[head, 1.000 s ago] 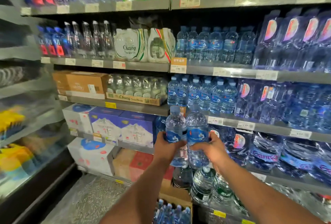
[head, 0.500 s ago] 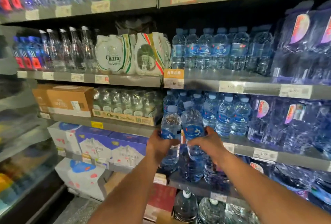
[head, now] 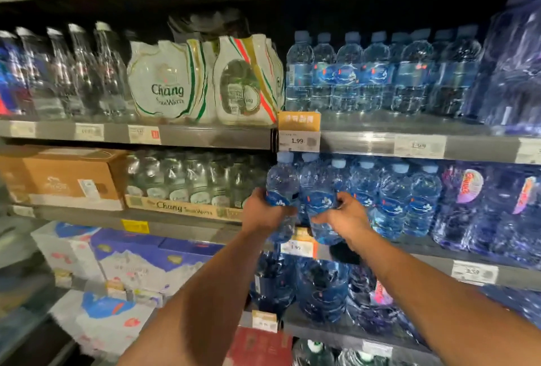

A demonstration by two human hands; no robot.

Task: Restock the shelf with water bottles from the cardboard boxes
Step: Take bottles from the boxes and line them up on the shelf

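Two clear bottles (head: pixel 282 181) — blue-labelled, blue-capped

lift | left hand (head: pixel 263 215), right hand (head: pixel 347 220) | bottles (head: pixel 318 187) raised (side by side) | now at shelf (head: pixel 424 260)

Side by side at the front edge of the shelf (head: pixel 421 260): one water bottle (head: pixel 282 184) in the left hand (head: pixel 260 215), a second bottle (head: pixel 317 190) in the right hand (head: pixel 345 217), just left of a standing row of bottles (head: pixel 395 198). Further left, Chang soda water tray (head: pixel 187 187), then cardboard box (head: pixel 67 178). On the shelf above (head: pixel 360 143), Chang packs (head: pixel 175 84) left of more bottles (head: pixel 366 73).
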